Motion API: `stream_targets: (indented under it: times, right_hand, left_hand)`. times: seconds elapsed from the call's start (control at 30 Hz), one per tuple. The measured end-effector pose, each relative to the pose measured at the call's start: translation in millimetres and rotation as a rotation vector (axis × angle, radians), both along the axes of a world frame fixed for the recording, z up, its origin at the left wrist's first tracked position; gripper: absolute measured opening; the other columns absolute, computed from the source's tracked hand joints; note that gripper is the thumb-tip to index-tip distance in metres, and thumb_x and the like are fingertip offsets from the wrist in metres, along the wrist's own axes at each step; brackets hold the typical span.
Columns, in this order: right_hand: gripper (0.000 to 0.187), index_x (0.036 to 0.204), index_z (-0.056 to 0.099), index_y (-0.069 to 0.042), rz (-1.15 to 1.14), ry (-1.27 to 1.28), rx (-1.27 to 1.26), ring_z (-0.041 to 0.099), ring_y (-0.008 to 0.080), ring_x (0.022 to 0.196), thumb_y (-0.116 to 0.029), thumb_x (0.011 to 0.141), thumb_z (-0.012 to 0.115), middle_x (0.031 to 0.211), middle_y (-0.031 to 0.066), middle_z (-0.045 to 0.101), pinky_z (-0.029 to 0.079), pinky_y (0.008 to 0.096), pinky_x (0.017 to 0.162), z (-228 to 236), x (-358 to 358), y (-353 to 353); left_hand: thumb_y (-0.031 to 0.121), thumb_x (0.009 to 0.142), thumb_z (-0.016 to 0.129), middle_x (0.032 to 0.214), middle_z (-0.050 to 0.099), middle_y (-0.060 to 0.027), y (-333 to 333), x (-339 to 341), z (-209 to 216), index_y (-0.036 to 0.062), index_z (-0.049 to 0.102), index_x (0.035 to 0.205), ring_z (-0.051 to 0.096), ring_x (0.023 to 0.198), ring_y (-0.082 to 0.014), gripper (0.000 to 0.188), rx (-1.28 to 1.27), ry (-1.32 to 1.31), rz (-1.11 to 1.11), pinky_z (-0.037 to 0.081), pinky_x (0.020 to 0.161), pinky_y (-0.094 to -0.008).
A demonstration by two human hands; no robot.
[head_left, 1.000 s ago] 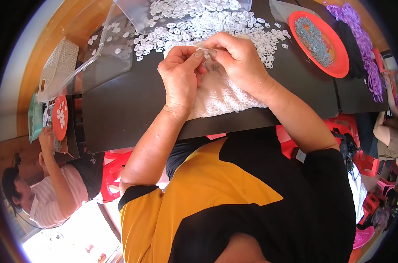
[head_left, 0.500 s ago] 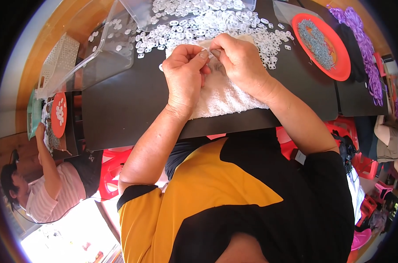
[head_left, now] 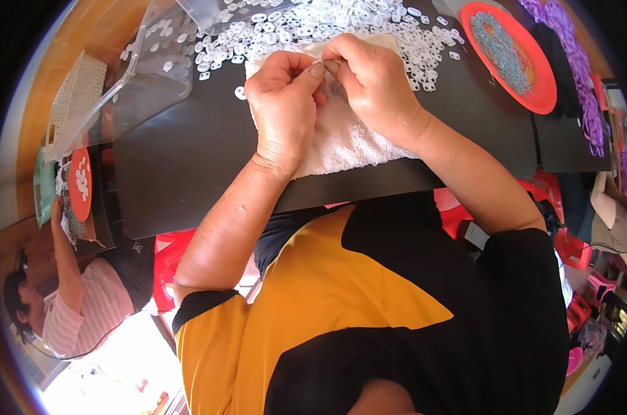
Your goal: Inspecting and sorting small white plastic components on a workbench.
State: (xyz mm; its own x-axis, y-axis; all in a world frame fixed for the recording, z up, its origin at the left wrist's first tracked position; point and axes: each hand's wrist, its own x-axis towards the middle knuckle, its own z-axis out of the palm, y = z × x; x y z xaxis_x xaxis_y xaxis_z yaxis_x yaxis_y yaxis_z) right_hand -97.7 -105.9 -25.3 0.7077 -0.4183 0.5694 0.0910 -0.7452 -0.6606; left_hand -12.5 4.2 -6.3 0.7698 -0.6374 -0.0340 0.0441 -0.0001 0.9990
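Both hands meet over a folded white towel (head_left: 348,149) on the dark table. My left hand (head_left: 282,97) is closed, thumb and forefinger pinching what looks like a small white plastic piece (head_left: 320,63). Against it press the pinched fingertips of my right hand (head_left: 379,86); whatever they hold is too small and too hidden to make out. Just beyond the hands spreads a heap of loose white oval pieces (head_left: 313,26) with holes in them. One single white piece (head_left: 240,93) lies by the towel's left edge.
A red plate (head_left: 545,83) of small grey metal parts stands at the right, beside purple strands (head_left: 569,62). Clear plastic bins (head_left: 154,83) stand at the far left. Another person (head_left: 85,297) sits at left, near a red plate (head_left: 78,204) of white pieces.
The view has shifted slightly, so table and plate sit a little higher in the picture. Both hands stay pinched together, with the fingertips slightly rearranged.
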Motion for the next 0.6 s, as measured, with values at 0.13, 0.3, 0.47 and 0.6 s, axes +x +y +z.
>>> stream_targets:
  times: [0.13, 0.3, 0.47, 0.6]
  right_hand:
    - [0.008, 0.087, 0.062, -0.004, 0.042, 0.078, 0.136, 0.065, 0.0276, 0.068, -0.001, 0.081, 0.059, 0.076, 0.0118, 0.066, 0.050, 0.0359, 0.061, 5.8, 2.1, -5.9]
    - [0.012, 0.096, 0.069, -0.004, 0.114, 0.084, 0.500, 0.056, 0.0062, 0.062, -0.008, 0.089, 0.061, 0.066, -0.0003, 0.060, 0.043, 0.0226, 0.056, 36.1, -5.9, -39.6]
    - [0.016, 0.095, 0.070, -0.008, -0.107, 0.105, 0.013, 0.064, 0.0214, 0.063, -0.004, 0.083, 0.061, 0.069, 0.0086, 0.066, 0.047, 0.0328, 0.058, 24.9, -7.0, -68.7]
    - [0.012, 0.086, 0.069, -0.009, -0.149, 0.337, -0.369, 0.065, 0.0318, 0.081, -0.008, 0.078, 0.060, 0.087, 0.0101, 0.067, 0.049, 0.0434, 0.071, 24.2, -3.5, -48.1]
  left_hand:
    - [0.004, 0.090, 0.062, 0.072, 0.061, -0.0044, -0.5, 2.9, -4.4, -0.0014, 0.061, 0.088, 0.052, 0.054, -0.0069, 0.006, -0.052, 0.059, 0.002, 0.036, 0.044, -0.0201]
    - [0.007, 0.090, 0.063, 0.074, 0.063, -0.0062, 3.4, 4.0, 0.3, -0.0023, 0.061, 0.090, 0.053, 0.054, -0.0084, 0.009, -0.102, 0.103, 0.023, 0.035, 0.043, -0.0210]
    - [0.007, 0.087, 0.063, 0.073, 0.064, -0.0078, 6.0, 7.8, 2.7, -0.0036, 0.061, 0.091, 0.056, 0.052, -0.0090, 0.011, -0.174, 0.149, 0.007, 0.037, 0.039, -0.0224]
    - [0.006, 0.086, 0.063, 0.073, 0.064, -0.0089, 8.6, 9.9, 3.0, -0.0042, 0.061, 0.092, 0.056, 0.052, -0.0094, 0.012, -0.235, 0.168, 0.009, 0.036, 0.038, -0.0223]
